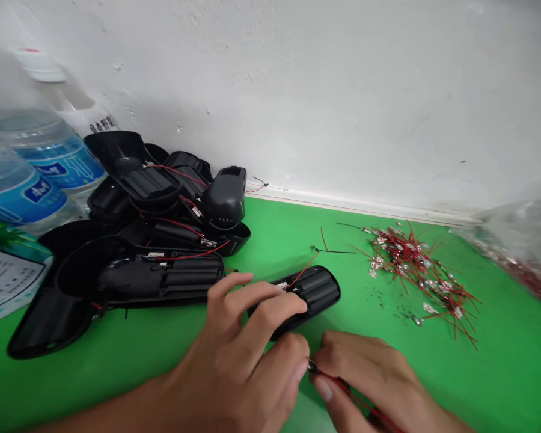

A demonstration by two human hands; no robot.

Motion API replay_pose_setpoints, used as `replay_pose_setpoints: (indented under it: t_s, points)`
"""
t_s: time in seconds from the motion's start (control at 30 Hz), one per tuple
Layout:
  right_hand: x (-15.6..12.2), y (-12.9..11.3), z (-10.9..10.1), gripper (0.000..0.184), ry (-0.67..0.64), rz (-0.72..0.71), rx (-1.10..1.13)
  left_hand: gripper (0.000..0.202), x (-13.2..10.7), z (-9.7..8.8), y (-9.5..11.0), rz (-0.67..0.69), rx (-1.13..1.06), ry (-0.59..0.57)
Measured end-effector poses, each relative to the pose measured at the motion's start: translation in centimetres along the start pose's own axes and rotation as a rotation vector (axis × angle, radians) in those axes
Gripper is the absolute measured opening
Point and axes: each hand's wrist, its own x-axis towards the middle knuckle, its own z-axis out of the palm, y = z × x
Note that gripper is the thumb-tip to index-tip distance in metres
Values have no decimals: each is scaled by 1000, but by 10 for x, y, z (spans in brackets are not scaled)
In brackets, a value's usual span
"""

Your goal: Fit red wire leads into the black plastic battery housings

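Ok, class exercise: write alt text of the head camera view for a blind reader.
The left hand grips a black battery holder; the right hand pinches a red wire beside it on a green table. Stacked black holders lie left, a heap of red wires with metal tabs right.

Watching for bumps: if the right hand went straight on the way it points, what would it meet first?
Probably the left hand, just ahead of the right hand, which pinches a red wire, though depth is unclear.
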Motion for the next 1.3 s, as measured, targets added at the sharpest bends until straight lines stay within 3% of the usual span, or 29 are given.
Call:
replay_pose_setpoints:
  t_s: [0.07, 0.17, 0.27, 0.4, 0.63, 0.83, 1.07, 1.3]
  points:
    - [2, 4, -2, 22, 32, 23, 7, 17, 3, -2, -2, -20, 13, -66]
    - [8, 12, -10, 32, 86, 164, 11, 41, 5, -2, -5, -73, 191, -165]
    - [13, 20, -19, 40, 32, 316, 22, 49, 4, 3, -8, -105, 304, -231]
    - [14, 24, -24, 42, -52, 384, 54, 46, 0, 6, -9, -94, 235, -247]
    - [12, 21, -25, 41, -129, 383, 55, 51, -3, 5, -10, -172, -35, -131]
    - [12, 20, -26, 39, -173, 375, 101, 52, -6, 5, -8, -154, -77, -87]
    - [14, 11, -27, 35, -116, 295, 29, 33, -2, 1, -4, -68, -62, -83]
    - [11, 4, -24, 27, 44, 163, -163, 28, -3, 3, -1, -81, -116, -46]
